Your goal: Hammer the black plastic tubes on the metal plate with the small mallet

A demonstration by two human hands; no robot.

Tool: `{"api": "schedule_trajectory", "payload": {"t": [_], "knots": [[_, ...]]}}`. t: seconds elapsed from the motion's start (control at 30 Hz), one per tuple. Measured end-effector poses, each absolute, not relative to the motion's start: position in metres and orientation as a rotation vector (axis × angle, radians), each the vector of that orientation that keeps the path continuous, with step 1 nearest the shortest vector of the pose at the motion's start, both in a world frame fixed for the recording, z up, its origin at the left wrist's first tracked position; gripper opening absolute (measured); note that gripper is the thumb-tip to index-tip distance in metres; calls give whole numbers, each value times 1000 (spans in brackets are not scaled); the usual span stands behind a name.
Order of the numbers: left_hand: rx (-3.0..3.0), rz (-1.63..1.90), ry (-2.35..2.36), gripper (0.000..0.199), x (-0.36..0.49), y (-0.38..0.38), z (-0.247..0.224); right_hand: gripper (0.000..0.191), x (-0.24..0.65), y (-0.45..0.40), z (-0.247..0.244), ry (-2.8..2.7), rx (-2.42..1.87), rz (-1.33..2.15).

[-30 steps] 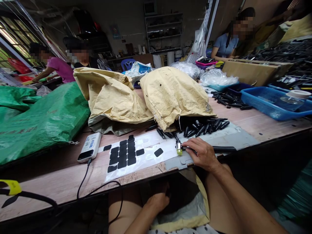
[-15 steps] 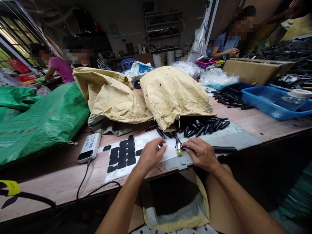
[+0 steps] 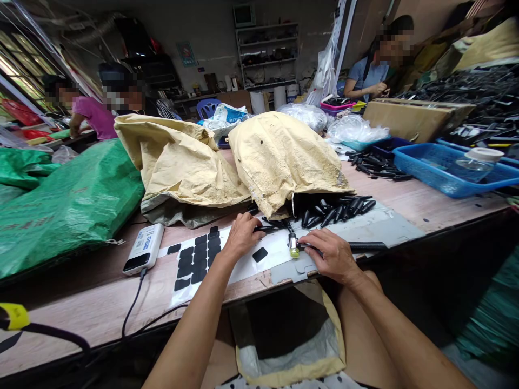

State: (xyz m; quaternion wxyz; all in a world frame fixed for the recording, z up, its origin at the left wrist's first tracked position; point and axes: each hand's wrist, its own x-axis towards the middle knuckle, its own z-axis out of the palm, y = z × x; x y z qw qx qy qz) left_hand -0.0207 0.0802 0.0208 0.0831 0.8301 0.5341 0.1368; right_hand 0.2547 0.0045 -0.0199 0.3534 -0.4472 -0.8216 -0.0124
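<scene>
My right hand [image 3: 330, 254] is closed around the handle of a small hammer [image 3: 293, 244], close to its head. The head has a metal middle and a yellow-green tip pointing toward me, and its black handle runs out to the right under my palm. My left hand [image 3: 242, 235] is at the near edge of a pile of small black tube-like parts [image 3: 336, 212]. Its fingers are pinched on one slim black part [image 3: 266, 229]. Under the left arm lies a white sheet [image 3: 243, 273] with rows of black rounded-square pads [image 3: 199, 256]; one loose pad [image 3: 260, 254] lies between my hands.
Two beige sacks [image 3: 292, 156] stand behind the parts, with a green sack [image 3: 77, 200] at left. A white power bank [image 3: 144, 248] with a cable sits left of the sheet. At right is a blue basket [image 3: 446, 175]. An open sack [image 3: 338, 335] hangs at my lap. Several people sit farther back.
My left hand has moved left and up from beside the hammer head to the black parts, uncovering the loose pad. The right hand stays on the hammer. The view has shifted slightly.
</scene>
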Motion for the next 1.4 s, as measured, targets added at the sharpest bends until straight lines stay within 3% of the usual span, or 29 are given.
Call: {"api": "schedule_trajectory", "payload": {"t": [0.2,0.43,0.6,0.87,1.4], "knots": [[2327,624,1347,14,-16,32,18,22,255,4,-19,-2130,-1141,-48],[2171,856,1389,18,-11,5,5,25,257,3,-20,-2166,-1077,-95],[2124,820,1353,12,-14,9,4,30,256,-2,-6,-2105,-1032,-88],[2139,791,1329,13,-14,9,2,32,219,-16,20,-2058,-940,211],[2119,786,1333,8,-15,10,3,35,208,-18,19,-2104,-980,168]]}}
